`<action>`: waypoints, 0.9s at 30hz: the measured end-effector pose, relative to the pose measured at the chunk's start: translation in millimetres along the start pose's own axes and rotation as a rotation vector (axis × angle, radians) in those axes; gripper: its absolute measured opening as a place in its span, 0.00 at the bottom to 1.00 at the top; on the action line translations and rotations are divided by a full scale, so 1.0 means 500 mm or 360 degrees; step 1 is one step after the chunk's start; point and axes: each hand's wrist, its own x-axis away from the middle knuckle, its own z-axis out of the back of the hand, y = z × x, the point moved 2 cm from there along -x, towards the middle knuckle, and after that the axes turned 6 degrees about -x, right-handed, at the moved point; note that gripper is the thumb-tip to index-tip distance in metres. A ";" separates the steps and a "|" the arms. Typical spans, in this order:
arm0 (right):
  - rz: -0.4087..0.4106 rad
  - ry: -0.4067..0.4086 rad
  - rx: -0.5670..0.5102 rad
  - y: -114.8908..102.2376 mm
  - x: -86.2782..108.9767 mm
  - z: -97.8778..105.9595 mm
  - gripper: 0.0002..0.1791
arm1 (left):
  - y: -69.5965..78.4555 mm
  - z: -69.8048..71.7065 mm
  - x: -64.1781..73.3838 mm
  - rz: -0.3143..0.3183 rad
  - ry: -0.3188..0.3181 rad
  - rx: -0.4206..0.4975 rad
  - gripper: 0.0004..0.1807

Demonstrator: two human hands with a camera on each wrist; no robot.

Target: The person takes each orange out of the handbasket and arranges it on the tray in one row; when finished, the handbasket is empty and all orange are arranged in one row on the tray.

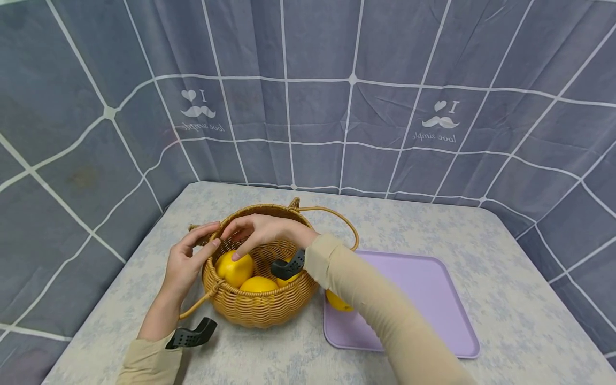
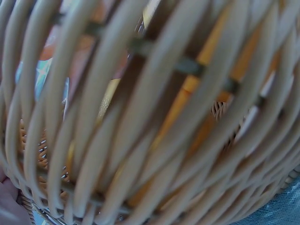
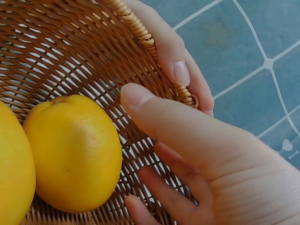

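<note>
A round wicker basket (image 1: 262,314) stands on the table, holding three yellow oranges, among them a left orange (image 1: 239,271) and a front orange (image 1: 259,285). My left hand (image 1: 185,263) grips the basket's left rim. Inside the basket, my right hand (image 1: 269,229) has its thumb and fingers spread loosely, near the left wall. In the right wrist view, the right hand (image 3: 206,150) holds nothing; its thumb lies beside the nearest orange (image 3: 75,154), apart from it. The left wrist view is filled by the basket's woven wall (image 2: 154,103).
A lilac tray (image 1: 428,299) lies right of the basket, with another orange (image 1: 338,303) at its left end, partly hidden by my right sleeve (image 1: 380,294). The basket's handle (image 1: 348,222) leans out to the right. A grey checked curtain (image 1: 317,117) hangs behind the table.
</note>
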 end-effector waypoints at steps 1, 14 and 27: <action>0.0001 -0.0013 0.0017 0.000 0.000 0.000 0.26 | 0.000 0.000 0.000 0.0000 0.0000 -0.0001 0.18; 0.0011 -0.0247 0.0224 0.002 0.001 -0.011 0.32 | 0.001 -0.001 -0.002 -0.0013 -0.0006 0.0023 0.17; -0.0048 -0.0366 0.0359 0.004 -0.005 -0.017 0.32 | 0.004 0.002 -0.003 0.0032 -0.0012 0.0007 0.18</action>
